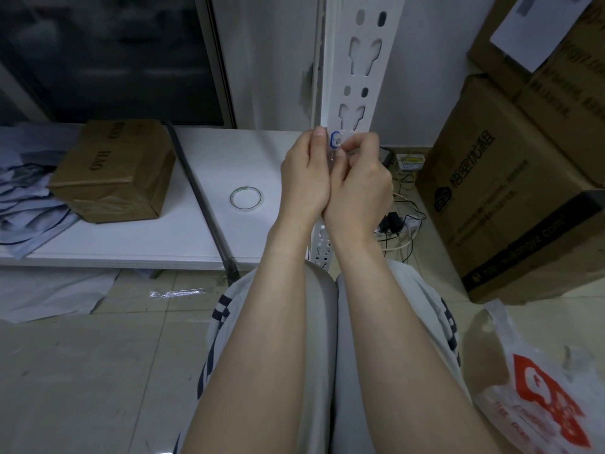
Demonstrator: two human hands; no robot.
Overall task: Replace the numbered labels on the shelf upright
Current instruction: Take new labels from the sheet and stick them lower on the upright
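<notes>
The shelf upright (358,80) is running as a white slotted strip from 12 o'clock down between the person's wrists, so its long axis is lying along the 12-to-6 line. The label (334,140), a small white sticker with a rounded blue outline, is sitting on the upright's face just at 12 o'clock of both hands, slightly nearer the right one. The right hand (358,180) is making a closed pinch grip, fingertips curling onto the label's 4 o'clock corner. The left hand (306,173) is curling round the upright's left edge, thumb pointing to 12 o'clock just beside the label, seemingly steadying it. The fingers are hiding any number. At 9 o'clock a clear tape roll (246,198) is lying on the low white table (209,244). At 3 o'clock a cardboard carton (491,204) is showing print that seems to read 悟空优租.
</notes>
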